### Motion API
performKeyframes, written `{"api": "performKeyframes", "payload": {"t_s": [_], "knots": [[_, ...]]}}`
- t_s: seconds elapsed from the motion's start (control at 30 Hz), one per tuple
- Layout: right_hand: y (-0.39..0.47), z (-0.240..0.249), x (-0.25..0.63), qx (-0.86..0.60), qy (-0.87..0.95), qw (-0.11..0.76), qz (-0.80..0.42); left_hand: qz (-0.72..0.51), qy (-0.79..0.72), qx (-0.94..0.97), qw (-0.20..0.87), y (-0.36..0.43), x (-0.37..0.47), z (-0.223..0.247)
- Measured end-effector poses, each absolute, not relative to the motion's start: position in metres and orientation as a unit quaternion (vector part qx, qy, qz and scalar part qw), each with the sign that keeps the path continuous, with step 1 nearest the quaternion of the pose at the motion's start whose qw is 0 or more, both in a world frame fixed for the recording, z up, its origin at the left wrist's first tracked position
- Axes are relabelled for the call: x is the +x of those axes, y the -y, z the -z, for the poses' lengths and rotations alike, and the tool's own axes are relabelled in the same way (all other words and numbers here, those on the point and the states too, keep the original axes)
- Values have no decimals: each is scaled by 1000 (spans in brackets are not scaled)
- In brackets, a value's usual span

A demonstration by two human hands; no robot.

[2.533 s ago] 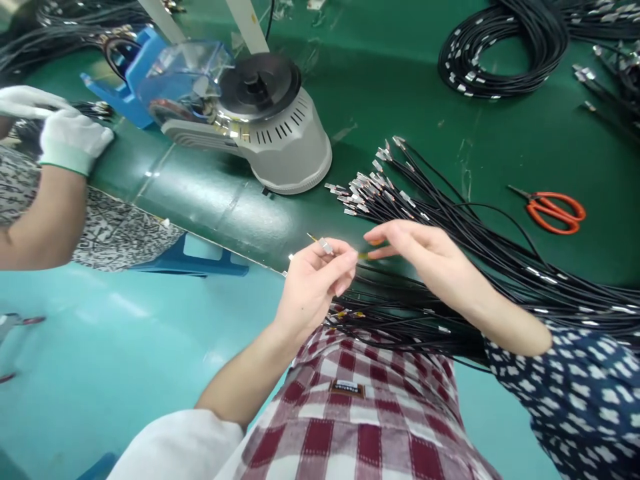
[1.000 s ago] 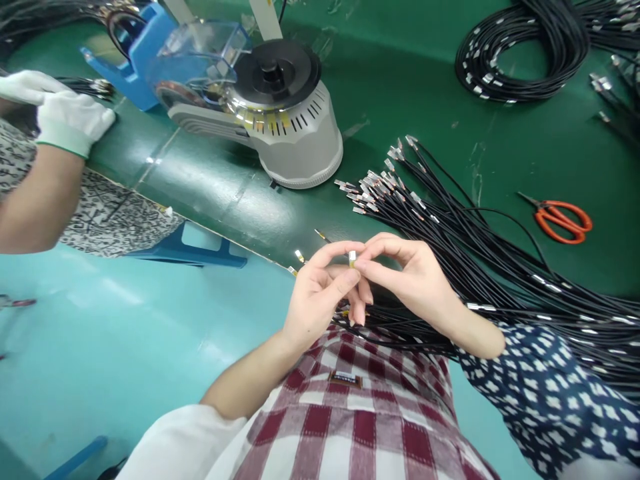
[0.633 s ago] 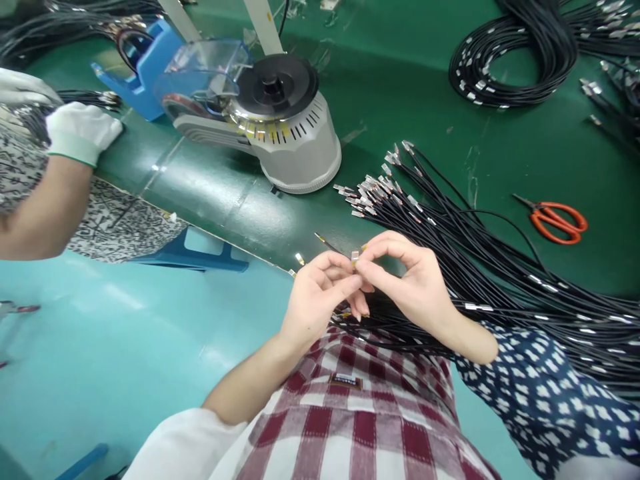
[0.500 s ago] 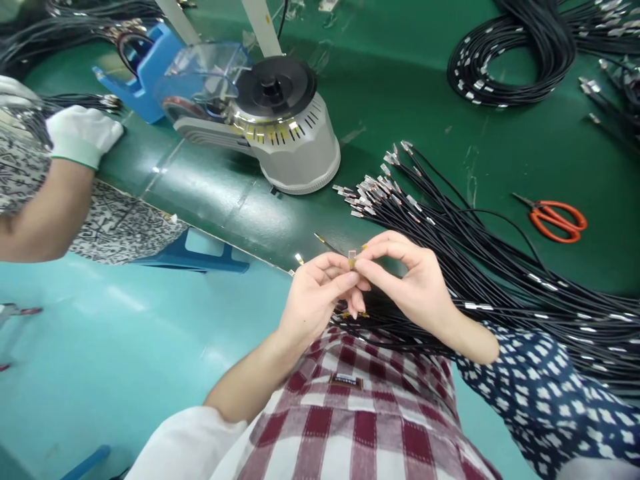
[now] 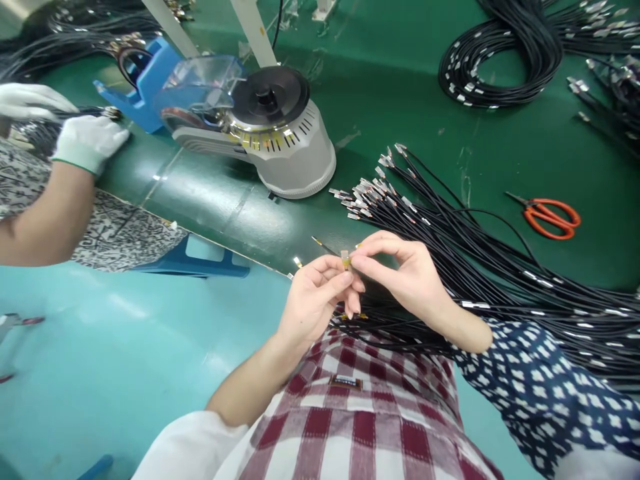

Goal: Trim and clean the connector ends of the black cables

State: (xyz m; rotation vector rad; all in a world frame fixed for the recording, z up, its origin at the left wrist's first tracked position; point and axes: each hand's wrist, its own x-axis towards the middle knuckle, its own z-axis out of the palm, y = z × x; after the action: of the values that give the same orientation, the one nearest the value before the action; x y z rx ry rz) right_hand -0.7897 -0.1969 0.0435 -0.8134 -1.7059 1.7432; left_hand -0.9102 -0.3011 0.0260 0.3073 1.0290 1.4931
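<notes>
Over the bench's front edge, my left hand (image 5: 320,290) pinches a black cable just below its end. A small flat silvery connector (image 5: 345,255) sticks up from these fingers, with a yellow band of tape (image 5: 346,264) at its base. From the right, my right hand (image 5: 407,273) is closed, thumb and forefinger pinched against the tape. Whether a loose tape end lies between those fingertips is too small to tell. Below and behind both hands runs a bundle of black cables (image 5: 480,247), many tipped with similar silvery connectors.
A grey tape dispenser (image 5: 295,160) with a black disc stands at back left, beside a blue tape holder (image 5: 150,80). Orange-handled scissors (image 5: 553,217) lie right, below a coiled cable bundle (image 5: 450,73). At far left, a co-worker's gloved hand (image 5: 90,143) rests by cables.
My fingers stay closed at the connector, which has turned slightly and shows a lighter face. The co-worker's gloved hands have shifted slightly. The whole view has moved a little.
</notes>
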Motion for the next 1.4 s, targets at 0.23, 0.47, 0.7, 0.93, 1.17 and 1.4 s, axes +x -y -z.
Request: {"api": "performKeyframes", "payload": {"t_s": [0.23, 0.47, 0.7, 0.93, 1.17, 1.4], "knots": [[193, -41, -790, -285, 572, 217, -738, -655, -447, 147, 591, 302, -907, -24], [184, -37, -792, -238, 641, 212, -698, -647, -439, 183, 596, 301, -906, -20], [193, -36, -790, -258, 715, 255, -598, -643, -476, 180, 573, 299, -904, -20], [192, -39, -785, -241, 703, 262, -615, -645, -477, 181, 569, 298, -904, -21], [177, -35, -781, -208, 663, 224, -684, -644, -427, 192, 605, 300, -904, -23], [160, -39, -786, -137, 695, 143, -692, -625, -402, 213, 634, 303, -906, -29]]}}
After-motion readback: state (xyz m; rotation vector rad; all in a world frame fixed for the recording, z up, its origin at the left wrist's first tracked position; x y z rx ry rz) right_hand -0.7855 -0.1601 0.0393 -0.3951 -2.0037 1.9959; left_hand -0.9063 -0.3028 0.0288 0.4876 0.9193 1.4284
